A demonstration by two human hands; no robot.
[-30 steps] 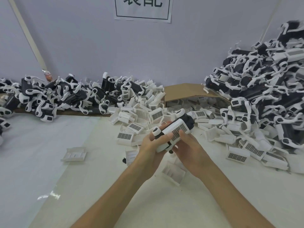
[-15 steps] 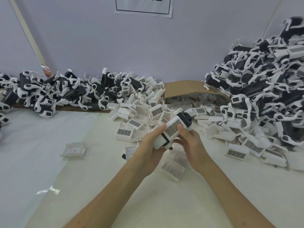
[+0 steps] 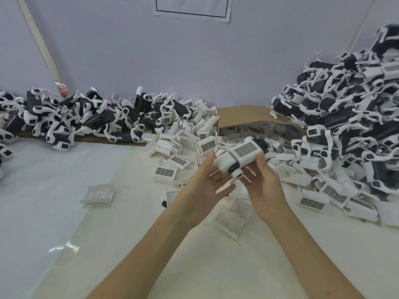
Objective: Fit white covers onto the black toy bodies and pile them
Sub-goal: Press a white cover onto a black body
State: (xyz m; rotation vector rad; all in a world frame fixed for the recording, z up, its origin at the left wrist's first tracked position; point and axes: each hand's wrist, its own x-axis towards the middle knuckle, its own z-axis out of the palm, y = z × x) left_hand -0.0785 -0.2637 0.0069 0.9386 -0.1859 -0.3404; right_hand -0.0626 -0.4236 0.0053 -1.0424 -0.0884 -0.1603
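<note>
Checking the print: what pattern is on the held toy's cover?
Cover on the toy: dark dotted grid panel; head view.

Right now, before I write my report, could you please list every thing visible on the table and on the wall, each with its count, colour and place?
assembled toy: one, black body with white cover, between the hands
loose covers: many, white, heap at table centre
cardboard box: one, brown, behind the heap, opening toward the viewer
right pile: many black-and-white toys, tall, at right
left pile: many black-and-white toys, low, along the wall at left
single cover: one, white, alone at left
paper sign: one, white with black frame, on the wall, cut off at top
table: one, white
left hand: open, fingertips at the toy's end
right hand: under the toy, thumb at its side; grip blurred
</note>
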